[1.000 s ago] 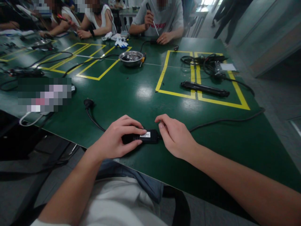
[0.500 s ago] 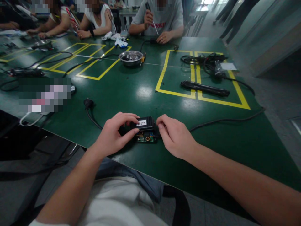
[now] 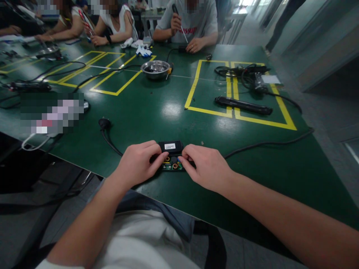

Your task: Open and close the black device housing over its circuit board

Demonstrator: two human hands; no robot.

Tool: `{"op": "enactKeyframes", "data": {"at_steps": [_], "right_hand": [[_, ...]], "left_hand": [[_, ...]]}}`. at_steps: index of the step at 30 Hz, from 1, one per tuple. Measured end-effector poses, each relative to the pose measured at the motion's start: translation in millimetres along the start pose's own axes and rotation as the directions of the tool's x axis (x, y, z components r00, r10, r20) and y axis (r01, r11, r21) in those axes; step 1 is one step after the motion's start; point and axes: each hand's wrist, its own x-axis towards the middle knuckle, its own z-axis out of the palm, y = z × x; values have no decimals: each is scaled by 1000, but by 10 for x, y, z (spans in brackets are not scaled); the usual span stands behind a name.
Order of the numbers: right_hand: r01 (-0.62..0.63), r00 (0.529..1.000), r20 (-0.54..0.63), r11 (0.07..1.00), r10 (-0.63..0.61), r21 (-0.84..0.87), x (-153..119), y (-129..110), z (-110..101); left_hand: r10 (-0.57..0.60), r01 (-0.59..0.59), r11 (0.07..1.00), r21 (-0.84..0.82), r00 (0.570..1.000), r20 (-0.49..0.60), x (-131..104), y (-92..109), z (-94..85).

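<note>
A small black plastic cover (image 3: 171, 150) with a white printed label lies just behind and partly over an exposed circuit board (image 3: 171, 167), which carries copper coils. My left hand (image 3: 137, 160) is closed at the cover's left end, its thumb over the edge of the board. At the right end my right hand (image 3: 206, 164) pinches the cover, with the thumb by the board's corner. The fingertips' exact grip is partly hidden. A black power cord (image 3: 269, 142) leads away to the right, and a plug (image 3: 104, 123) on a cord lies left.
On the green table (image 3: 134, 112) are a metal bowl (image 3: 155, 70) with dark small parts, a long black wrapped bundle (image 3: 243, 105) and tangled cables (image 3: 246, 74) within yellow tape. A co-worker (image 3: 187, 26) sits opposite holding a screwdriver (image 3: 183, 31). A blurred-out object (image 3: 56, 116) lies left.
My left hand has shifted from over the cover to its left end. My right hand has moved left to the right end. The cover has tilted, its label now fully showing.
</note>
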Motion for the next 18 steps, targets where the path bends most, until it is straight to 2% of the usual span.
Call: {"op": "enactKeyframes", "data": {"at_steps": [4,10,12,16,18], "right_hand": [[-11,1000,0,1000,11,26,-11,3,0],[33,997,-68,998,-30,45,-28,14,-1],[24,997,-72,999,-22,30,-30,14,5],[-9,999,-40,1000,9,-5,-23,0,19],[-18,999,-50,1000,17,-9,-16,-7,25]], "left_hand": [[16,-13,998,63,999,-52,-14,-7,44],[48,-50,999,-10,989,-138,-35,-3,12],[40,-42,999,-15,993,-114,-26,1,5],[10,-11,999,47,1000,27,-1,28,6],[-25,21,996,82,998,50,6,41,0]]}}
